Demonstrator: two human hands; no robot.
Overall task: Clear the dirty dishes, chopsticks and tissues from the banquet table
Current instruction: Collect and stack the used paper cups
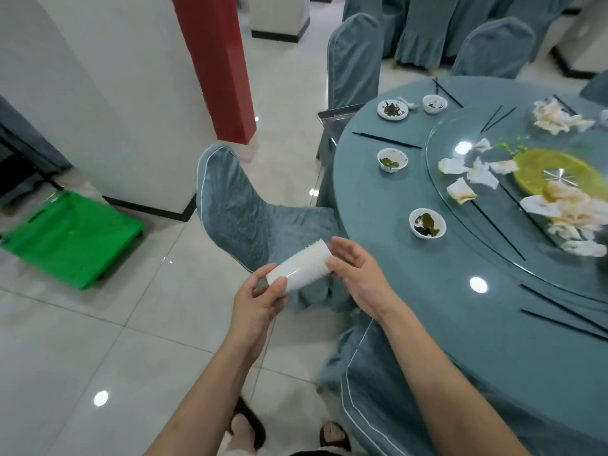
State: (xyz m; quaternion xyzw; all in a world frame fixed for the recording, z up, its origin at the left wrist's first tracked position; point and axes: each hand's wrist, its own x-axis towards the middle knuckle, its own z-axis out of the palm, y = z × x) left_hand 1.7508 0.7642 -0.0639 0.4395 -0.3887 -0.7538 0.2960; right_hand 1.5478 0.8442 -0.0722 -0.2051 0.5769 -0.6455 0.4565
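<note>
While held: cup stack (pixel 298 265) horiz., rims up-right.

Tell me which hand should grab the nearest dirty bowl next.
Right. The right hand is open, only touching the rim end of the stack of white cups, and lies on the table side, closest to the nearest bowl. The left hand grips the stack, farther away.

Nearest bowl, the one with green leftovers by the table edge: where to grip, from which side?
Pinch the rim of the bowl on its near side, coming from the table edge. It sits upright and apart from other things, scraps fill the middle, and both hands are off that edge with the cup stack.
</note>
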